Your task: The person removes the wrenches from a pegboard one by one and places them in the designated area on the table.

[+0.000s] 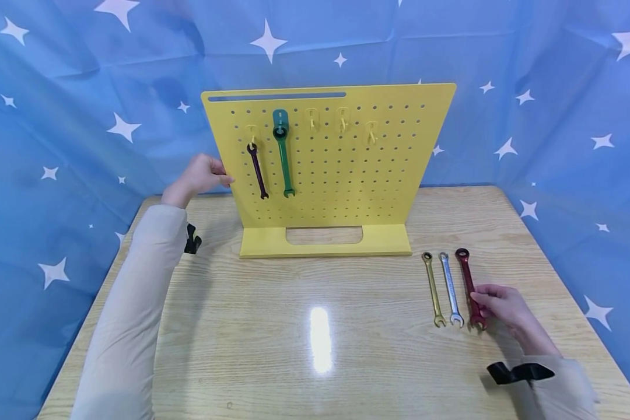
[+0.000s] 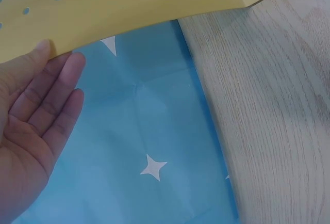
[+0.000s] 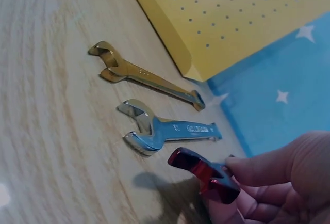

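Observation:
My left hand pinches the left edge of a yellow pegboard, thumb on the front face and fingers behind, as the left wrist view shows. At the right of the table, my right hand holds a dark red combination wrench between thumb and fingers near its open end. In the right wrist view that open jaw end is tilted up over its shadow. To its left lie a silver wrench and a gold wrench, side by side. A dark purple wrench and a green wrench hang on the board.
Three yellow hooks, one of them the rightmost hook, stick out of the board right of the green wrench. The board stands on a yellow base at the back of the wooden table. Behind hangs a blue starred cloth.

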